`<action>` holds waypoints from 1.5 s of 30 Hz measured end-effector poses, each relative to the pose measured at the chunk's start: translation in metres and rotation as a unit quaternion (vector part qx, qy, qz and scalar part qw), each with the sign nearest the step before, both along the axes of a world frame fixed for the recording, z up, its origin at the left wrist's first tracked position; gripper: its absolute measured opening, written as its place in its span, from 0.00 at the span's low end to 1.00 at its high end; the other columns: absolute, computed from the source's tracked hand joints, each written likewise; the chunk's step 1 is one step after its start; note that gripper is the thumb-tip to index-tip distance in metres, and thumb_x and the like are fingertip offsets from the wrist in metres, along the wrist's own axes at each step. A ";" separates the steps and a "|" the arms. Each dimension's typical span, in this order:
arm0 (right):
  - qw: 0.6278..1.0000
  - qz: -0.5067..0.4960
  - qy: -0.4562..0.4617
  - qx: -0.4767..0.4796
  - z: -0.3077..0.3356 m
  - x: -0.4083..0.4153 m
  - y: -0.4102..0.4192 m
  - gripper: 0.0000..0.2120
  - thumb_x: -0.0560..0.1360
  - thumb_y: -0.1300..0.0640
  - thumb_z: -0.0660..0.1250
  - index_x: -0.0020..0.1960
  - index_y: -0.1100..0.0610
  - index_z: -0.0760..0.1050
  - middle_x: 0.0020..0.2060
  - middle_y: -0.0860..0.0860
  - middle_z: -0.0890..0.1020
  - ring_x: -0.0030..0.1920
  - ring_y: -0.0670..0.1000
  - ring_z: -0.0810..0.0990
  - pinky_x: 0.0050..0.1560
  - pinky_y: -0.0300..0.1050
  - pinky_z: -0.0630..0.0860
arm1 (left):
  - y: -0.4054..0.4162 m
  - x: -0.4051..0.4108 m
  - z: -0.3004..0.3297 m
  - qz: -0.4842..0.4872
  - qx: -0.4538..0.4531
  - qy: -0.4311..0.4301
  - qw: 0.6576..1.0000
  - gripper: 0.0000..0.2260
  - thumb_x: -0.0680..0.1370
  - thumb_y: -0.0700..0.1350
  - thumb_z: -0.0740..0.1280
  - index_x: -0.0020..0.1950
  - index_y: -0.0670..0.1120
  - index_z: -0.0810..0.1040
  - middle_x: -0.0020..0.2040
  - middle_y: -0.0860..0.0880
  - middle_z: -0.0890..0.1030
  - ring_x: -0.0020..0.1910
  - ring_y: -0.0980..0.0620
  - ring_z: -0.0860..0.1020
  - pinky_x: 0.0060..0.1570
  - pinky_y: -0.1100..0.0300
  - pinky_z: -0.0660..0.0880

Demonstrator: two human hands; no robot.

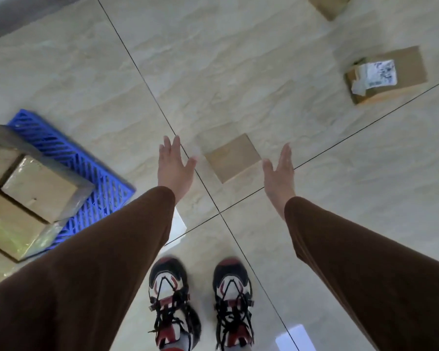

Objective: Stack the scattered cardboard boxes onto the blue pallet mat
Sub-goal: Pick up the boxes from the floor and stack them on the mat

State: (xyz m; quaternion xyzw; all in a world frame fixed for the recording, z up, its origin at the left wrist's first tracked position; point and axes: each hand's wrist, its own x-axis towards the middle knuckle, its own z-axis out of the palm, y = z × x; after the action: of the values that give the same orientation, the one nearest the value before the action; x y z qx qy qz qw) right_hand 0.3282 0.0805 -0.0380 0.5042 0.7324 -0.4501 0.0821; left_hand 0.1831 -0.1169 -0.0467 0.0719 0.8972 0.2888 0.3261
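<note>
Pale tiled floor [238, 72] across the whole frame, crossed by dark grout lines. Blue pallet mat [86, 168] at left of the frame, already loaded with a stack of boxes [36, 188], some wrapped in clear tape, filling the left edge. Brown sleeves [107, 249] reaching in from the lower corners. Labelled box [387, 77] at upper right, white slip on top, well apart from the mat; corner of another box [327, 5] cut off at the top edge. Sneakers [200, 300] at bottom centre, planted just short of the small box [232, 157] in the middle of the frame.

Left hand [174, 163] spread flat, fingers straight, holding nothing, just left of the small box. Right hand [280, 168] likewise spread and empty, just right of it. Neither touching the cardboard.

Step in hand, by the look of it: reaching to pick up the small box, part-way through the job with at least three boxes left on the floor. Next move calls for lowering, closing both palms on opposite sides, lifting level, then turning left toward the mat.
</note>
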 end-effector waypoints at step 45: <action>0.907 0.337 0.040 -0.250 0.067 -0.117 -0.539 0.23 0.80 0.69 0.58 0.71 0.51 0.71 0.63 0.49 0.80 0.61 0.48 0.79 0.65 0.47 0.76 | -0.443 0.058 0.094 0.616 0.149 0.016 0.773 0.14 0.83 0.40 0.56 0.61 0.56 0.74 0.51 0.61 0.79 0.49 0.63 0.78 0.46 0.70 0.73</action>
State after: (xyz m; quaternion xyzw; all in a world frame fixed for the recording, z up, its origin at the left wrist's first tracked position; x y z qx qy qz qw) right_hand 0.2110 -0.4588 0.0291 0.1714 0.7249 -0.5838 0.3230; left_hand 0.2406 -0.5603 0.0477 -0.4444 0.7003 0.5564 0.0488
